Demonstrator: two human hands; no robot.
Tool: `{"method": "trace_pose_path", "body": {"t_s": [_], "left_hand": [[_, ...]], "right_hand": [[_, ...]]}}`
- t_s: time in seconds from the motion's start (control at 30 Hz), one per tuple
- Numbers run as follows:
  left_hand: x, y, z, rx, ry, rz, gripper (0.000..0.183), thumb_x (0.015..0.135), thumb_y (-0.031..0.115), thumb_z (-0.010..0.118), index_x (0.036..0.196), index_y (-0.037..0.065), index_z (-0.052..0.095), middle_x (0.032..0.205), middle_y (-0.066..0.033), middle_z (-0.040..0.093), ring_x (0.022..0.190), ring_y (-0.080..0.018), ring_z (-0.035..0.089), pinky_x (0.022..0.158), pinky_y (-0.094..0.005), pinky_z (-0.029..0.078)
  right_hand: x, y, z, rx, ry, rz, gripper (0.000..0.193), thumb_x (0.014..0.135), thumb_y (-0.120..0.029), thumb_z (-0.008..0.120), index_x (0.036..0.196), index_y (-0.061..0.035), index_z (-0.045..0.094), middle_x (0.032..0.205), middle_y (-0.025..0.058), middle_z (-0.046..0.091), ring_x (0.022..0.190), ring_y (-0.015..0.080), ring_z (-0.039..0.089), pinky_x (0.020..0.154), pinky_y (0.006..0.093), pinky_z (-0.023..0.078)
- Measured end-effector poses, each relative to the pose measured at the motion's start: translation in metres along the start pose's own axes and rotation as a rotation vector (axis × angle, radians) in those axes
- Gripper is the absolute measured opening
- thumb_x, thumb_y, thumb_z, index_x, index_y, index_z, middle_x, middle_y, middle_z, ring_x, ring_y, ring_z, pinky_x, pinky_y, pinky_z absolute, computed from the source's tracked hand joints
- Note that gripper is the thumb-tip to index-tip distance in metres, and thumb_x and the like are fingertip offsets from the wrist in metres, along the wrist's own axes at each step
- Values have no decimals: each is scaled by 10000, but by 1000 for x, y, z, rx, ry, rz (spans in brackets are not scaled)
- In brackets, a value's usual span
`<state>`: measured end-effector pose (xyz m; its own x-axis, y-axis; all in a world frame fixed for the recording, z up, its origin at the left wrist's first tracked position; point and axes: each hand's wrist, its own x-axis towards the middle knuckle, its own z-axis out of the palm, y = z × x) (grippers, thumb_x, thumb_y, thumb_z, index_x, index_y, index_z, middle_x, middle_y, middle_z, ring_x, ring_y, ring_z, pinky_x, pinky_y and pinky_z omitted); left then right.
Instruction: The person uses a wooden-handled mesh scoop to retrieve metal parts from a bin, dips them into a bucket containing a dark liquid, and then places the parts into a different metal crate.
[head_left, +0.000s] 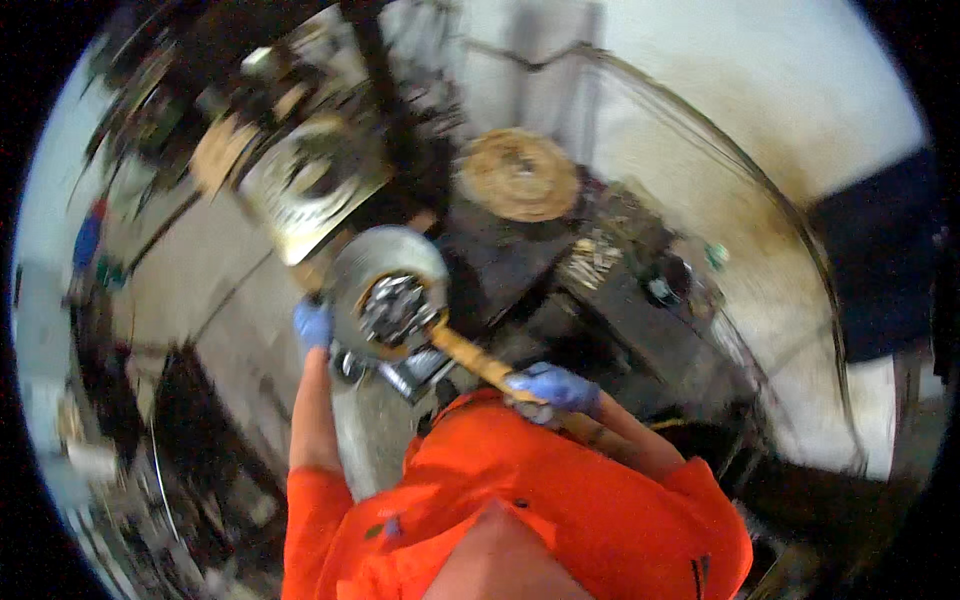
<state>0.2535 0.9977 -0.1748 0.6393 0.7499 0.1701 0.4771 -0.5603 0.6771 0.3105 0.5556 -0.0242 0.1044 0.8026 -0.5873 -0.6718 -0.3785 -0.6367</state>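
A round grey metal pan (345,275) is in front of me, its hollow filled with small shiny metal pieces (397,309). From its right side a long yellow-brown handle (470,355) slants down toward my body. My right hand (555,386), in a blue glove, is closed around the far end of that handle. On the pan's left edge is my left hand (313,324), also blue-gloved. It grips the rim, with its fingertips partly hidden by the metal.
Beyond the pan stands a pale square plate with a round centre (315,175). A round tan disc (520,174) lies further right. Small metal parts (590,262) sit on a dark bench (650,325) at the right. Below the pan is a dark box-like object (415,372).
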Motion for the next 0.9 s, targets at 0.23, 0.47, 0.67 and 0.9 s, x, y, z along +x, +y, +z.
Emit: {"method": "trace_pose_path", "body": {"t_s": [0.23, 0.47, 0.67, 0.9], "left_hand": [[4, -3, -3, 109, -58, -148, 340, 725, 309, 633, 923, 33, 648, 877, -185, 638, 819, -322, 621, 731, -388, 476], [-4, 21, -13, 58, -40, -152, 323, 732, 302, 632, 913, 35, 651, 867, -176, 642, 812, -316, 624, 730, -375, 477], [-2, 21, -12, 156, -27, -166, 309, 735, 338, 622, 873, 63, 657, 831, -154, 646, 788, -319, 619, 709, -383, 475], [-1, 21, -9, 113, -20, -146, 315, 733, 340, 625, 877, 61, 656, 836, -150, 648, 790, -316, 619, 712, -380, 475]], "right_hand": [[-1, -10, 12, 15, 70, 36, 352, 856, -404, 520, 782, -66, 586, 550, 12, 515, 415, 107, 445, 394, 248, 359], [2, -5, 3, -18, 124, 34, 386, 816, -452, 564, 762, -72, 604, 573, 3, 525, 436, 106, 456, 405, 242, 364], [3, -1, 4, -4, 148, 32, 390, 818, -451, 562, 769, -67, 609, 605, 8, 537, 479, 107, 474, 447, 241, 381], [5, 6, -5, -13, 127, 14, 397, 828, -445, 553, 801, -55, 617, 670, 18, 574, 578, 108, 513, 552, 253, 414]]}}
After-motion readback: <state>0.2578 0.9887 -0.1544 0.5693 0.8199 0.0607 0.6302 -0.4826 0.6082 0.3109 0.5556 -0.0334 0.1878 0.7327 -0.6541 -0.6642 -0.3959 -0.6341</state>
